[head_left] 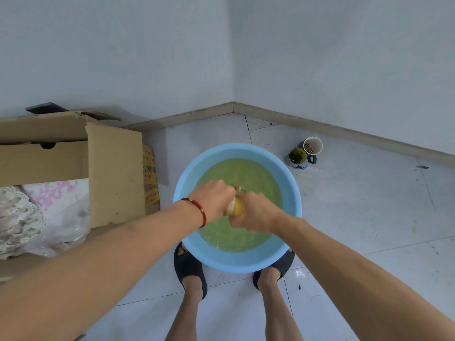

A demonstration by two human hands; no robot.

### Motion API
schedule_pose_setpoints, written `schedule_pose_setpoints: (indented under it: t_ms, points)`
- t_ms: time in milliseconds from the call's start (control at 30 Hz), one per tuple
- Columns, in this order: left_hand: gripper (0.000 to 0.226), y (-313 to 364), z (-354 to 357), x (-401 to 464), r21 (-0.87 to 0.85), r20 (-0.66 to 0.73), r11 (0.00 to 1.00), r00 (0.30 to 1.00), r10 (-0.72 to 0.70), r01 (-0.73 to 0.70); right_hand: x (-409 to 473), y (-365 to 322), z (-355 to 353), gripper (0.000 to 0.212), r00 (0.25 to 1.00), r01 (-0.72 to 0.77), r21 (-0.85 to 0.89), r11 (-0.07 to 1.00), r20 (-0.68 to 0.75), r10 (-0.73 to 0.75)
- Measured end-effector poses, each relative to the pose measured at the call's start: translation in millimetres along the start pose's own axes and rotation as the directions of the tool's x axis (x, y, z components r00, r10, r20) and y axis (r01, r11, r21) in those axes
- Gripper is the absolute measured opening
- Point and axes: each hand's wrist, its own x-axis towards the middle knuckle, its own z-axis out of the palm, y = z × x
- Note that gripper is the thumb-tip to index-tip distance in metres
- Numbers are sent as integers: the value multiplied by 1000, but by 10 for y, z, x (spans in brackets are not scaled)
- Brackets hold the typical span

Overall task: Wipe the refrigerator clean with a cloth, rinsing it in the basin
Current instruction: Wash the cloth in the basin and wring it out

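item: yellow cloth [235, 206], frame centre, gripped by left hand [213, 200] and right hand [254, 212], apparently being wrung. held over blue basin [294, 193] so drips land in its greenish water.

Bare corner of a home: pale walls [123, 45], skirting board [320, 126] and tiled floor [369, 205] beyond the gripped cloth [235, 206]; left of it, cardboard box [113, 173] of linens [49, 205]; slippers [189, 269] below.

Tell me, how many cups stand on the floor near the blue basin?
2. A white cup stands nearer the wall; a cup with green contents touches it, closer to the blue basin. More may be hidden behind them.
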Motion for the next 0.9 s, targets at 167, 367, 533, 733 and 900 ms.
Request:
schedule_pose_setpoints:
  t_ms: [167,367,533,733,900]
  points:
    - [16,75,172,129,-512,430,763,886,-171,395,57,101,142,25,965,54,-465,884,-203,-166]
    - [12,39,51,86,-675,632,479,775,-17,561,-27,158,149,35,925,163,-548,820,-204,-320]
    - [14,52,73,-119,-338,-53,941,998,-19,0,-278,224,-50,58,991,-124,712,691,123,51]
    - [8,10,104,-197,-91,-573,874,743,346,-477,-353,169,208,73,890,-283,946,158,320,-325]
    - [20,-136,99,-108,129,-367,884,807,463,-449,-251,78,124,16,952,-122,606,786,294,-80]
